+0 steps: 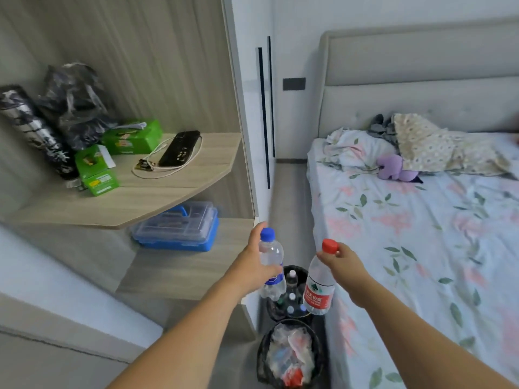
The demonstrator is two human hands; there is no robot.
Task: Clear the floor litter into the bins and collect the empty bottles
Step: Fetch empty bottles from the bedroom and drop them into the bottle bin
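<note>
Head view: a blue-capped bottle (271, 262) is grasped by the left hand (254, 265), a red-capped bottle (320, 287) pinched by the right hand (344, 262), both above the far bin (292, 299).

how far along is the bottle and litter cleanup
Done: near bin holds litter; far bin already holds bottles. In hand: left hand grips the blue-capped bottle, right hand pinches the red-capped bottle, both above the far bin. Left: dropping them in.
</note>
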